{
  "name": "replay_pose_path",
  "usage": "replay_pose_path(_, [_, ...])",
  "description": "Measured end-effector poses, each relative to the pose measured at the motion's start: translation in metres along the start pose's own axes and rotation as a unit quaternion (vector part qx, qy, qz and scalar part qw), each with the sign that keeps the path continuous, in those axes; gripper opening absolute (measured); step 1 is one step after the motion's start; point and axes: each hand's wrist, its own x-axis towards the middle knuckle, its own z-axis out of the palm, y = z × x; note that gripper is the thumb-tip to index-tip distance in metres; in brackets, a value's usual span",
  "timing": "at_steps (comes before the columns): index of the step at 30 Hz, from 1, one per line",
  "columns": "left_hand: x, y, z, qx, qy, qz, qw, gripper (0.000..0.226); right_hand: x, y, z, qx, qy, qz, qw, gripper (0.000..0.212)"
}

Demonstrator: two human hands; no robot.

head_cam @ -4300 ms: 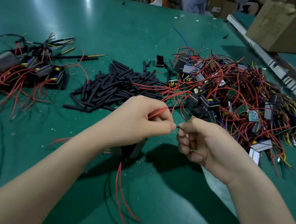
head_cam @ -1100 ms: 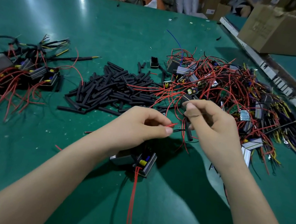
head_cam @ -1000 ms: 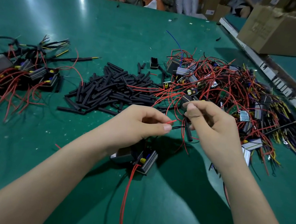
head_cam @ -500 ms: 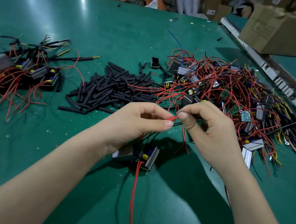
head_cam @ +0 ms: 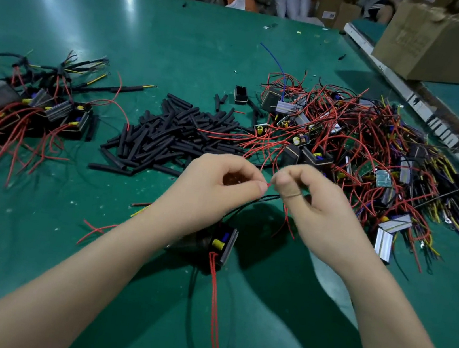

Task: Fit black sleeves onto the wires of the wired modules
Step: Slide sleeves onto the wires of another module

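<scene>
Two hands, the left hand (head_cam: 213,192) and right hand (head_cam: 318,211), meet at frame centre above one module (head_cam: 219,246), with one heap of black sleeves (head_cam: 174,138) (too many to count), two wired-module piles (head_cam: 359,151) (head_cam: 23,110) and one cardboard box (head_cam: 439,38) upper right.

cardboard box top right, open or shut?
Open. The box has its torn top flaps turned up; its contents are out of view.

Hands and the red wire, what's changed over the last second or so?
The right hand moved left to meet the left hand at the red wire tip; its black sleeve is no longer visible. The left hand's pinch, the module and the sleeve pile stayed put.
</scene>
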Motion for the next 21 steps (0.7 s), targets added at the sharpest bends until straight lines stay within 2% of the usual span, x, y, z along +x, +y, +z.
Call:
replay_pose_path(3, [0.0008, 0.0013, -0.0024, -0.134, -0.024, -0.096, 0.986, 0.017, 0.0001, -0.0033, -0.005, 0.086, 0.067, -0.036, 0.993, 0.01])
replay_pose_path(7, [0.0015, 0.0026, -0.0042, -0.239, -0.058, -0.152, 0.957, 0.005, -0.0014, -0.0017, -0.0084, 0.07, 0.081, -0.096, 0.99, 0.005])
replay_pose_path(12, [0.0007, 0.0034, -0.0041, -0.261, -0.094, -0.148, 0.949, 0.004, -0.0007, 0.003, -0.0045, -0.055, 0.082, -0.156, 0.983, 0.011])
replay_pose_path(16, [0.0007, 0.0014, -0.0048, -0.274, -0.114, -0.15, 0.943, 0.011, 0.0001, 0.0037, -0.0045, -0.073, 0.104, -0.202, 0.971, 0.014])
replay_pose_path(21, [0.0019, 0.0013, -0.0065, -0.33, -0.137, -0.227, 0.906, 0.01, 0.0003, 0.0, -0.0059, -0.068, 0.121, -0.224, 0.965, 0.015])
